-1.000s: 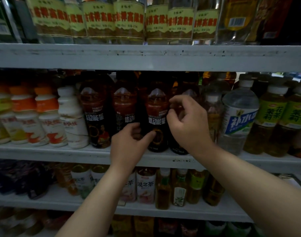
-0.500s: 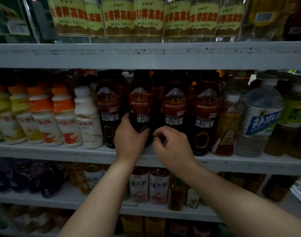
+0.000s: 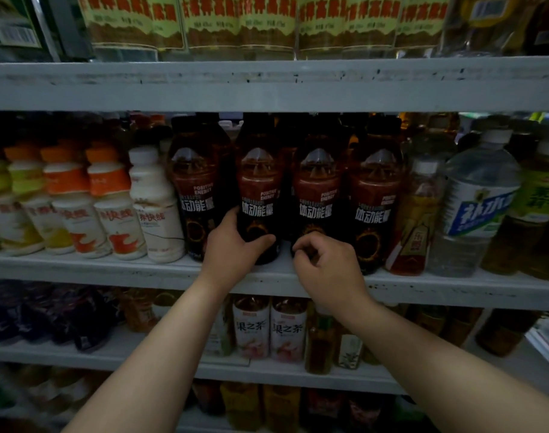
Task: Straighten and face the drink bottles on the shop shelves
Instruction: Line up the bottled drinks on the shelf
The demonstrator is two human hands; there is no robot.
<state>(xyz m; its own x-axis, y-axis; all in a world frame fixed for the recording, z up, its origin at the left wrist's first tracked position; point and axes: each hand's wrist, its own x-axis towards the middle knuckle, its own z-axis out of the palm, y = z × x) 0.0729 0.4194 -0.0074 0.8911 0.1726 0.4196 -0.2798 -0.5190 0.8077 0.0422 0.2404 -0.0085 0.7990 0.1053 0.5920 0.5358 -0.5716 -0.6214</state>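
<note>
**Both hands low at the dark bottles**

Since one second ago the right hand [image 3: 329, 267] has come down from label height to the foot of the third dark bottle [image 3: 316, 195]. Its fingers are curled there, but I cannot tell if its grip holds the bottle. The left hand [image 3: 232, 245] now wraps the lower part of the second dark bottle [image 3: 257, 189], its grip clamped on it. Both bottles stand upright on the middle shelf [image 3: 110, 270], long axis vertical, white-lettered labels facing the front.

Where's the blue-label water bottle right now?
Head view, right side of the second shelf down: the water bottle stands between a slim amber bottle and the green-label tea bottles.
</note>
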